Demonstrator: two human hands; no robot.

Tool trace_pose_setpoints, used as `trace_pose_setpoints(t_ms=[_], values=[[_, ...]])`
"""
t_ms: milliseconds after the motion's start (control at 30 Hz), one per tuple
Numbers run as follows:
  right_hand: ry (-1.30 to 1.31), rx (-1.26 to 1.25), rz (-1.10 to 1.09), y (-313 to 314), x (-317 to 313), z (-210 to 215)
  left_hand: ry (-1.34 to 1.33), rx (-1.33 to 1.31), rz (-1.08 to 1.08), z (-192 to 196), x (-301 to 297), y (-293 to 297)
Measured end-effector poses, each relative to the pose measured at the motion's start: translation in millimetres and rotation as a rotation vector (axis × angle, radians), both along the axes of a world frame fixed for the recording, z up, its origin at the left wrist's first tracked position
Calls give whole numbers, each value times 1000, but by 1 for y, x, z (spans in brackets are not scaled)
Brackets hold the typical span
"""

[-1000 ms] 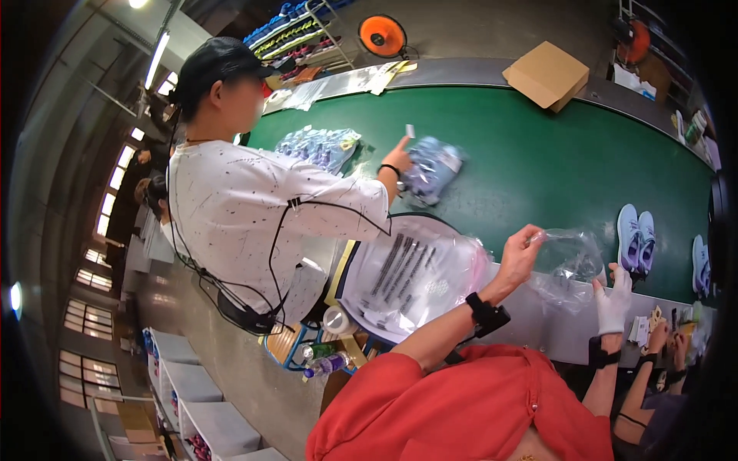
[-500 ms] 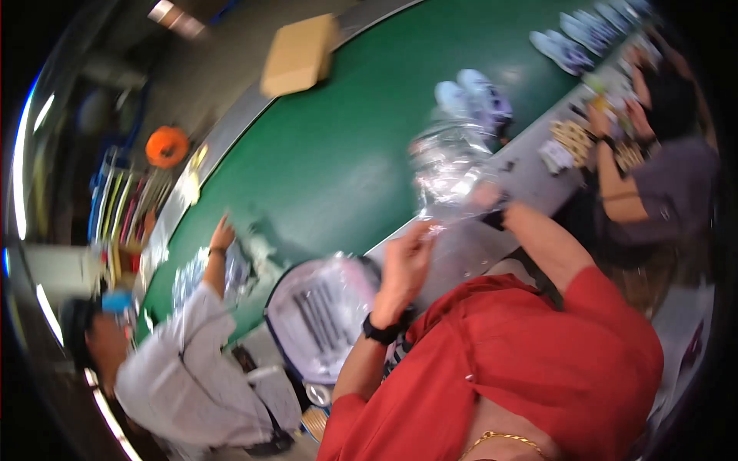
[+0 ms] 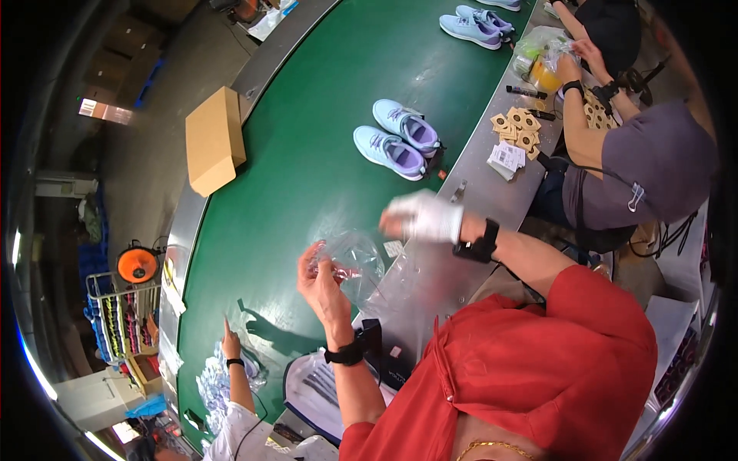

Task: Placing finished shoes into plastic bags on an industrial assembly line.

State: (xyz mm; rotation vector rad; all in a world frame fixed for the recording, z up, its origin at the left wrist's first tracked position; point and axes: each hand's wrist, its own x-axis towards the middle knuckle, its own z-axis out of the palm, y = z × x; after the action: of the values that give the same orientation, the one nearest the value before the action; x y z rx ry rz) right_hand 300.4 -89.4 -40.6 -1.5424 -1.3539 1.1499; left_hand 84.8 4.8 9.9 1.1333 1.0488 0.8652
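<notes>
this looks like a shoe factory floor. a long green belt (image 3: 300, 154), edged by a metal ledge (image 3: 480, 142), runs past the left hand (image 3: 324, 292) and its grip on a clear bag (image 3: 367, 257). ahead and right of the grip, matching shoes (image 3: 400, 142) stand in pairs along the belt; ahead and left, a carton (image 3: 211, 142) sits at the far edge. farther right of the grip, cards (image 3: 519, 127) and labels (image 3: 506, 159) lie piled near a co-worker (image 3: 642, 173). well left of it are an orange fan (image 3: 137, 264) and a loaded rack (image 3: 119, 319).
</notes>
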Motion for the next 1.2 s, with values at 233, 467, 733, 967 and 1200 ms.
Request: trace_pose_setpoints(t_ms=[233,467,733,967,1200], values=[[-1140,-273,63,45,93,-77,399,233,-198,-22,8,20],[-1060,-18,-76,47,117,-108,92,-78,106,-22,12,15],[447,84,-265,-6,80,10,171,-48,71,-39,-20,27],[382,194,-29,-78,-3,33,-30,-12,-99,13,-34,24],[-626,175,64,-85,-98,36,327,697,-488,-14,-20,-67]])
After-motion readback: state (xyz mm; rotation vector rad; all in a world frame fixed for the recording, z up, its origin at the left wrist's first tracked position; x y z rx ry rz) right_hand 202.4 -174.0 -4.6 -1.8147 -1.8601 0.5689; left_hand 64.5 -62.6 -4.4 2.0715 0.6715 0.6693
